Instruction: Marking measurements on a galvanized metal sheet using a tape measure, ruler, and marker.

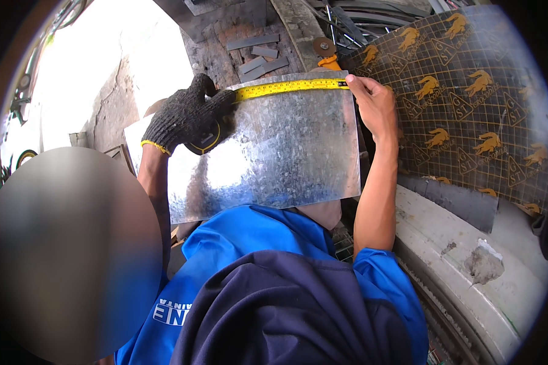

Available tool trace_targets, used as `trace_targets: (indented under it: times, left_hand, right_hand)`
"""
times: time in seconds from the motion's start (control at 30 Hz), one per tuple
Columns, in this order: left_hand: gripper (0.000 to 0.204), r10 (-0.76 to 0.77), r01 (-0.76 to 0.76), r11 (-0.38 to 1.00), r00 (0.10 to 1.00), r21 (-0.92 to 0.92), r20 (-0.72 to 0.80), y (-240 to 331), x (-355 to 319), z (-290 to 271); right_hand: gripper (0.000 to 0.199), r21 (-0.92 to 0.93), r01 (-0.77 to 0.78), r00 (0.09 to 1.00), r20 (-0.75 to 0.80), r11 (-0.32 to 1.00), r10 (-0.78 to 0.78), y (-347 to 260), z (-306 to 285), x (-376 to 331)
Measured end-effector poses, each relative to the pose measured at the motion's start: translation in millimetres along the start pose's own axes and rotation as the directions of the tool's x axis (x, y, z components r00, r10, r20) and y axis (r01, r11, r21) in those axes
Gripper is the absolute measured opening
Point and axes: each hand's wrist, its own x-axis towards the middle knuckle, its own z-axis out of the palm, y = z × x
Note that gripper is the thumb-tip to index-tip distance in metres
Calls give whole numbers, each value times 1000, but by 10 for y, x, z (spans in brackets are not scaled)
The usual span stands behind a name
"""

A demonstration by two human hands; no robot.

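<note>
A shiny galvanized metal sheet (286, 146) lies over my lap, tilted slightly. My left hand (186, 115), in a dark knit glove with a yellow cuff edge, is closed around a tape measure (292, 90). Part of the black case shows below the glove, resting on the sheet. The yellow blade runs out to the right along the sheet's far edge. At the far right corner my bare right hand (376, 109) pinches the hooked end of the blade, its thumb against the sheet's edge.
Several grey metal strips (265, 61) lie on a worn wooden surface beyond the sheet. An orange angle grinder (329, 61) with a disc sits near the far corner. On the right leans a dark board (456, 97) with a yellow grid, above a concrete ledge (450, 237). A blurred oval hides the lower left.
</note>
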Motion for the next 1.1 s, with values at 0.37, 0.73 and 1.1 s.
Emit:
trace_targets:
  times: [0.37, 0.73, 1.1]
  left_hand:
    - [67, -76, 82, 996, 987, 40, -138, -30, 26, 160]
    - [63, -65, 66, 998, 997, -20, 44, 72, 34, 94]
    - [51, 70, -70, 997, 998, -20, -7, -82, 126, 176]
  right_hand:
    - [43, 70, 128, 983, -138, 989, -117, 86, 91, -134]
    - [42, 53, 134, 989, -73, 990, -130, 84, 111, -266]
    - [31, -169, 124, 931, -322, 978, -174, -49, -1192, 1836]
